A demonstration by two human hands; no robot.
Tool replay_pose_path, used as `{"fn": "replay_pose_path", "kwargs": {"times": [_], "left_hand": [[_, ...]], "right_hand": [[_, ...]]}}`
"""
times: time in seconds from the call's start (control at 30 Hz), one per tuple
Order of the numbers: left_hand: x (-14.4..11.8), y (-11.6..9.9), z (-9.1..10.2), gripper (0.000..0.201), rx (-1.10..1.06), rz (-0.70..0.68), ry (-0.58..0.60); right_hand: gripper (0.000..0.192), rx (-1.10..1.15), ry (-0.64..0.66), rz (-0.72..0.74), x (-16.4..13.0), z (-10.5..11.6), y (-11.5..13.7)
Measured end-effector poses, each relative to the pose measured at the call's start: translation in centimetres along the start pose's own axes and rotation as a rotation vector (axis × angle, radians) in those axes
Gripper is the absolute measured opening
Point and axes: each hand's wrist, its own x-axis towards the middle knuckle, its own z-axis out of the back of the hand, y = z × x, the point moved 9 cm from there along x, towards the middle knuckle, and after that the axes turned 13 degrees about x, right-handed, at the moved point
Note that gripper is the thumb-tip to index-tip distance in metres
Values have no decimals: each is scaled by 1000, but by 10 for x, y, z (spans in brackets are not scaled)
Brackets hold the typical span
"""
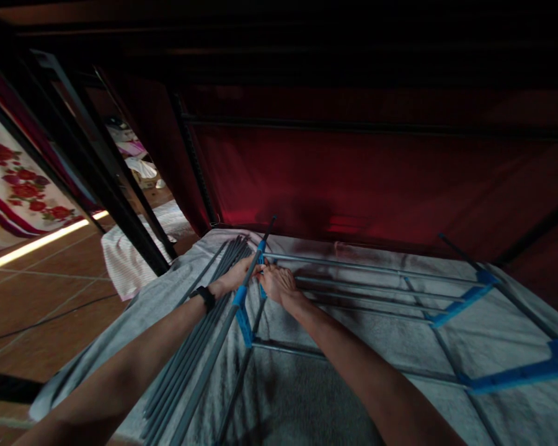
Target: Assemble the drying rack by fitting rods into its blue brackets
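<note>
A rack frame of grey metal tubes and blue plastic brackets lies on a grey blanket (316, 396). At its left end, my left hand (244, 271) is closed around the blue bracket (263, 275), partly behind the upright grey pole (214, 350). Touching the same spot from the right, my right hand (279, 282) has its fingers closed on the end of a thin metal rod (316, 284). The fingertips and the joint between them are largely hidden. Another blue bracket (460, 308) holds the far ends of several crossbars.
Several loose grey tubes (186, 359) lie beside the frame on the left. A red cloth panel (353, 179) hangs behind, below a dark metal bar. Left are a black post (134, 223), a striped cloth (128, 263), a tiled floor (69, 285) and a floral curtain (25, 179).
</note>
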Motion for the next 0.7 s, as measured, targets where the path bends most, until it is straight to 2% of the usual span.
{"fn": "replay_pose_path", "kwargs": {"times": [0.27,0.4,0.53,0.6,0.7], "left_hand": [[0,-3,2,34,-72,19,-3],[0,19,-4,36,-167,79,-6],[-1,42,-11,41,-339,167,10],[1,39,-12,41,-331,162,37],[3,18,-11,38,-262,107,68]], "right_hand": [[50,-12,75,17,4,-1,-3],[50,-38,116,31,1,1,-5],[41,-56,142,51,-2,-1,-10],[39,-48,138,36,-2,-2,-13],[40,-34,118,16,-1,-2,-17]]}}
